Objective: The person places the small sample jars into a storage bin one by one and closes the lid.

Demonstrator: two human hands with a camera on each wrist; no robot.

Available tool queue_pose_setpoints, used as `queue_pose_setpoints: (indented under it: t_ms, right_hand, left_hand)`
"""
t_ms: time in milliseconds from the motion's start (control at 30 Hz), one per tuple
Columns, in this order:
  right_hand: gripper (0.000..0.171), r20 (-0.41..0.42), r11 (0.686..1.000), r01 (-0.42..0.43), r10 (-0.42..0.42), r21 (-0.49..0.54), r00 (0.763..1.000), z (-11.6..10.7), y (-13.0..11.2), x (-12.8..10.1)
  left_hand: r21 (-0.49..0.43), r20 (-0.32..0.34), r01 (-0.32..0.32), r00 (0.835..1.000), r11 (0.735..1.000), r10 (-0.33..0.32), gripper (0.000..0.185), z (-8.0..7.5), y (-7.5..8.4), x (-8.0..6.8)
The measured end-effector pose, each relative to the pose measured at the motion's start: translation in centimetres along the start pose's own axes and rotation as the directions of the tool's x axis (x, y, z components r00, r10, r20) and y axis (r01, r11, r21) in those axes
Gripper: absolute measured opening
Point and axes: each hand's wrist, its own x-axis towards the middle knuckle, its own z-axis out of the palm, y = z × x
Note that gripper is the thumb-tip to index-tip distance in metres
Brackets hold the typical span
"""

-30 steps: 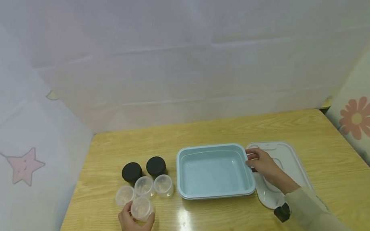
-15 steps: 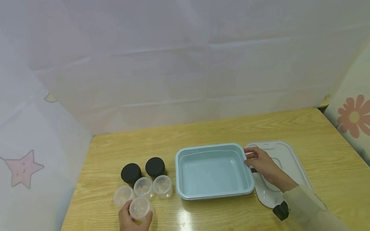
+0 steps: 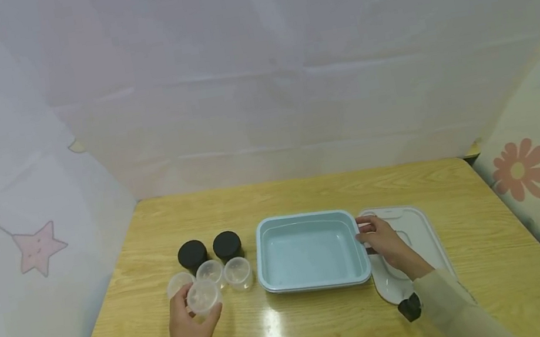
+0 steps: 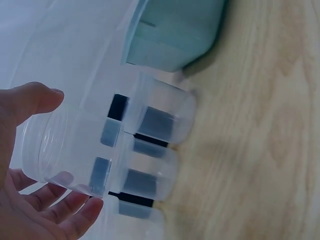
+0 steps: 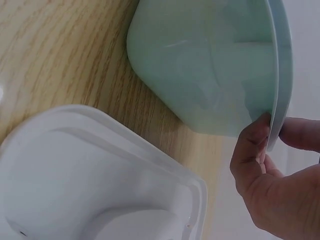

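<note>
My left hand (image 3: pixel 189 325) grips a small clear plastic cup (image 3: pixel 203 297) just above the table, thumb and fingers (image 4: pixel 60 207) curled round it (image 4: pixel 65 150). Behind it stand three more clear cups (image 3: pixel 224 272) and two black-lidded jars (image 3: pixel 210 249). My right hand (image 3: pixel 381 239) pinches the right rim of a light blue tub (image 3: pixel 310 251), thumb above and fingers (image 5: pixel 250 150) below the edge (image 5: pixel 277 75). A white lid (image 3: pixel 422 232) lies flat under that hand, to the right of the tub.
The wooden table (image 3: pixel 328 325) is fenced by pale patterned cloth on the left, back and right. A small black device (image 3: pixel 410 308) sits at my right wrist. Bare wood shows in front of the tub and behind it.
My left hand has lifted the clear cup slightly and drawn it toward the other cups. The right hand stays on the tub's rim.
</note>
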Motion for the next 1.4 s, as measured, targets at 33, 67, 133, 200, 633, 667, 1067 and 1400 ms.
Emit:
queue_pose_setpoints:
  t_ms: [33, 67, 133, 200, 633, 667, 1067, 1400]
  right_hand:
    - [0.049, 0.001, 1.000, 0.001, -0.001, 0.002, 1.000, 0.0, 0.1, 0.0]
    - [0.048, 0.000, 1.000, -0.001, 0.001, 0.001, 1.000, 0.0, 0.1, 0.0]
    - [0.048, 0.000, 1.000, -0.001, 0.001, -0.004, 1.000, 0.0, 0.2, 0.0]
    - [0.048, -0.004, 1.000, -0.001, 0.001, -0.005, 1.000, -0.1, 0.2, -0.1]
    - [0.047, -0.018, 1.000, 0.029, -0.029, 0.004, 0.999, 0.2, -0.1, -0.7]
    - [0.047, -0.020, 1.000, 0.031, -0.031, 0.002, 0.999, 0.3, -0.1, -0.7]
    - [0.047, -0.032, 1.000, 0.008, -0.009, -0.023, 0.999, 0.5, -0.2, -0.7]
    - [0.046, -0.041, 1.000, 0.019, -0.020, -0.015, 0.999, 0.5, -0.1, -0.6]
  left_hand:
    - [0.002, 0.004, -0.007, 1.000, 1.000, 0.007, 0.068, 0.0, 0.2, 0.1]
    - [0.001, 0.007, -0.015, 1.000, 1.000, 0.015, 0.068, -0.1, 0.5, 0.2]
    - [-0.002, 0.019, -0.031, 0.999, 1.000, 0.031, 0.067, -0.1, 1.0, 0.4]
    - [-0.018, 0.032, -0.047, 0.998, 0.999, 0.047, 0.067, -0.1, 1.5, 0.7]
    - [-0.114, 0.152, -0.087, 0.983, 0.990, 0.104, 0.068, 2.2, 4.9, 3.4]
    - [-0.120, 0.163, -0.085, 0.981, 0.989, 0.104, 0.068, 2.5, 5.2, 3.6]
    - [-0.195, 0.260, -0.162, 0.942, 0.967, 0.211, 0.065, 6.7, 7.6, 5.7]
    - [-0.205, 0.416, -0.159, 0.879, 0.966, 0.234, 0.066, 11.4, 10.0, 7.7]
